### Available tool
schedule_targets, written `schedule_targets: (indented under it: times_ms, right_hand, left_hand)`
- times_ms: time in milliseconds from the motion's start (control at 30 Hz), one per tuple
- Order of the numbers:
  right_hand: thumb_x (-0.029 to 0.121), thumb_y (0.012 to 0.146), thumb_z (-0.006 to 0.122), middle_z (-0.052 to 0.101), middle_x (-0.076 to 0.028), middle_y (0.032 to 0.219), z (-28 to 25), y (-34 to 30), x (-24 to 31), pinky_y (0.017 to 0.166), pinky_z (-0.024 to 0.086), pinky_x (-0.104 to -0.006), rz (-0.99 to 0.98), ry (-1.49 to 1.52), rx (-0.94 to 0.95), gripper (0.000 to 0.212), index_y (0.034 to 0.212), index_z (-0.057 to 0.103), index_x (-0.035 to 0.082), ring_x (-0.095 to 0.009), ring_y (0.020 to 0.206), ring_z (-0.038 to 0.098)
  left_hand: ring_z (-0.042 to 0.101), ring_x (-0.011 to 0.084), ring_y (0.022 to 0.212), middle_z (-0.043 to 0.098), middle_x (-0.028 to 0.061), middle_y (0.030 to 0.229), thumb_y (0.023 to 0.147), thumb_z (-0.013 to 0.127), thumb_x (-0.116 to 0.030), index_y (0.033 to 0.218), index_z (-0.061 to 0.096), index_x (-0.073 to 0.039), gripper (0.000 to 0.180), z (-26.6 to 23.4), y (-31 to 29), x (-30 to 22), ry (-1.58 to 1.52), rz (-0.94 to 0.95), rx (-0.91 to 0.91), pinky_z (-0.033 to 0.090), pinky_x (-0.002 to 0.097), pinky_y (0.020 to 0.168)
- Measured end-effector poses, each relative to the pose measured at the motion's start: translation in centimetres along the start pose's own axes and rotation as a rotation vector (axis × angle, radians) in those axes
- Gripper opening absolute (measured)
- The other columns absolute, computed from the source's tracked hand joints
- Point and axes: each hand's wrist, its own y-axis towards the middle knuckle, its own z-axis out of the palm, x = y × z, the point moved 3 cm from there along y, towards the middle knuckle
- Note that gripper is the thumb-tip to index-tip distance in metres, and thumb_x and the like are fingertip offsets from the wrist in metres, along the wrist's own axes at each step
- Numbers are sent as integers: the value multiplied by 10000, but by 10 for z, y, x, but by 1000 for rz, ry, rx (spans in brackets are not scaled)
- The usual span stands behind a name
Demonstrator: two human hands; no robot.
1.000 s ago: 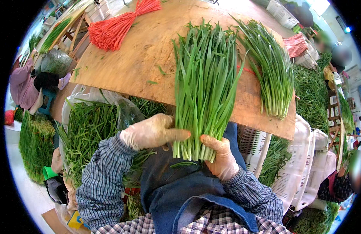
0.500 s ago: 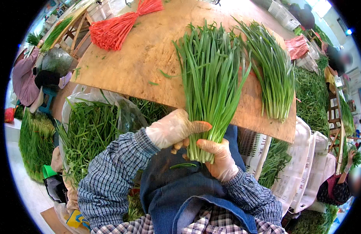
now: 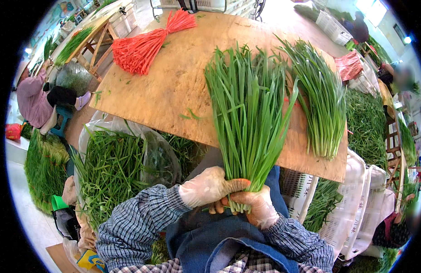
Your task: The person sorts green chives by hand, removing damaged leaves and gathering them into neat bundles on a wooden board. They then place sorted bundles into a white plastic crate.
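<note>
A bunch of garlic chives (image 3: 251, 132) stands before me, its pale stem ends toward my body and its green leaves fanning over the wooden tabletop (image 3: 169, 91). My left hand (image 3: 206, 187), in a thin whitish glove with bare fingertips, is closed round the stems from the left, thumb across the front. Just below it, my right hand (image 3: 261, 207), gloved the same way, grips the stem ends from the right. Some of its fingers are hidden behind the stems. Another bunch of chives (image 3: 320, 107) lies on the tabletop to the right.
Red tie strips (image 3: 140, 51) lie bundled at the tabletop's far left. Below its left edge sits a clear plastic bag (image 3: 162, 159) of loose greens. White plastic crates (image 3: 351, 204) stand at right, near more greens. A person in a mauve top (image 3: 33, 100) sits at far left.
The view has tilted up, so the table and things sit lower in the picture. My hands have drawn closer together at the stem ends, still holding the bunch.
</note>
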Motion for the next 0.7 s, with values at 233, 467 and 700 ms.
schedule_targets:
  times_ms: [233, 467, 700]
  right_hand:
    - [16, 643, 643, 617, -161, 831, -11, -5, 1, 472, 493, -315, 50, 19, -149, 385, 1006, 533, -54, -233, 610, 605]
    - [-7, 635, 666, 611, -142, 828, -12, -5, -6, 540, 495, -313, 8, -34, -163, 386, 996, 542, -63, -221, 646, 595]
    - [-66, 613, 690, 617, -128, 879, -12, -6, 2, 654, 504, -305, 43, -74, -244, 413, 1001, 549, -54, -207, 736, 604]
  left_hand:
    - [483, 74, 471, 538, 17, 559, 825, 608, -300, 839, 638, -29, 274, -59, -33, -49, 338, 484, -595, 400, 225, 426]
    - [551, 220, 775, 585, 121, 819, 759, 643, -150, 922, 636, -44, 195, -115, -2, -115, 843, 1040, -1015, 426, 308, 653]
    - [537, 313, 844, 552, 161, 859, 685, 682, -233, 1071, 591, -111, 416, -132, 39, -104, 1071, 704, -1038, 431, 388, 775]
